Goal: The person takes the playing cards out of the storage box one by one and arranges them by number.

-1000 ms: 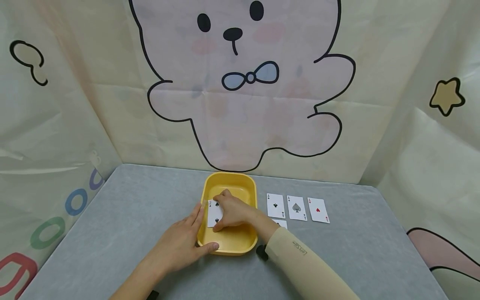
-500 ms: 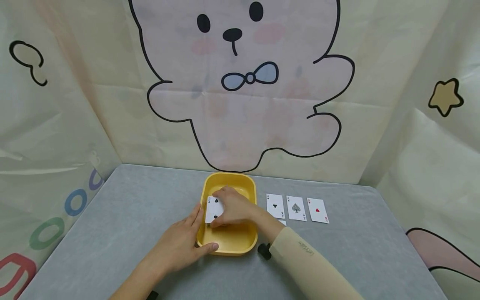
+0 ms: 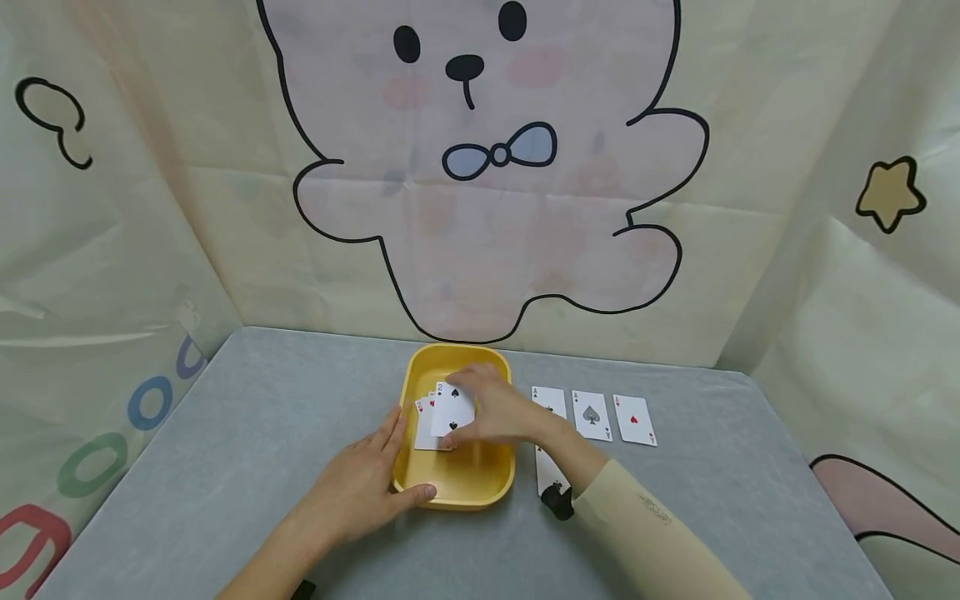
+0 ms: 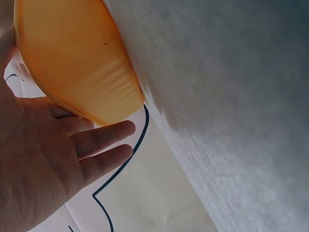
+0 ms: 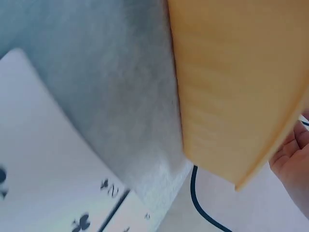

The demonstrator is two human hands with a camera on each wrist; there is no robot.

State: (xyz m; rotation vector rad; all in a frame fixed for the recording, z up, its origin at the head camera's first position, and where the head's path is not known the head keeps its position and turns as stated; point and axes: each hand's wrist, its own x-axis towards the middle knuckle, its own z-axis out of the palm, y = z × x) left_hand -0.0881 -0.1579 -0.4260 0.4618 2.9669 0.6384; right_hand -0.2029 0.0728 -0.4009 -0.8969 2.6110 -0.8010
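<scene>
My right hand pinches a two of spades by its top and bottom edges, thumb at the near edge. The card is inside the yellow tray, overlapping a red two to its left. My left hand rests against the tray's left side, fingers fairly straight along the rim and thumb at the near corner. In the left wrist view, two straight fingers extend beside the tray's outer wall. The right wrist view shows the right hand beyond the rim, with its card hidden.
Right of the tray lie an ace of clubs, an ace of spades and an ace of hearts in a row. A two of clubs lies below the first ace, partly covered by my right wrist. A printed cloth backdrop rises behind the table.
My right hand has lifted the two of spades and moved it right, uncovering the red two beneath. More of the two of clubs shows on the table. The left hand stays put.
</scene>
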